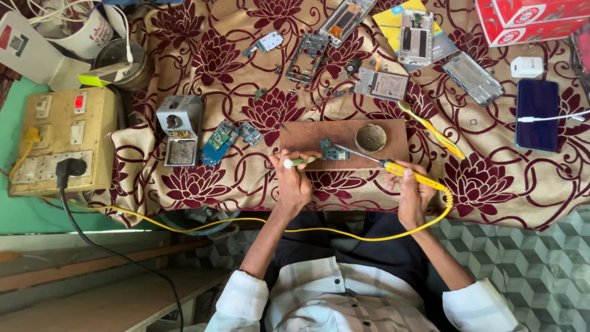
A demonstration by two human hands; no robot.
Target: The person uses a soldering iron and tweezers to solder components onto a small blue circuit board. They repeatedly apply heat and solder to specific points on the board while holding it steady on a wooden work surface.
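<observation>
1. Centrally, a brown rectangular wooden board (344, 144) lies on the bench (516, 197), which is covered by a cream cloth with dark red flowers; all places below are given from this board.
2. On the board, near its middle, sits a small blue circuit board (333, 152), and a round shallow metal tin (370, 138) rests toward the board's right end.
3. At the board's near edge, the left hand (294, 183) is curled, pinching a thin green stick with a white tip (299, 162); the stick's other end points at the circuit board.
4. Just off the board's near right corner, the right hand (413, 195) is closed around a yellow-handled soldering iron (402, 172), whose metal tip reaches onto the board beside the circuit board.
5. A yellow cable (246, 221) runs from the iron's handle, below the board, leftward.
6. Left of the board stand a grey metal iron stand (179, 130) and, farther out, a beige switch box (61, 141).
7. Right of the board lies a yellow-green toothbrush (430, 129).
</observation>
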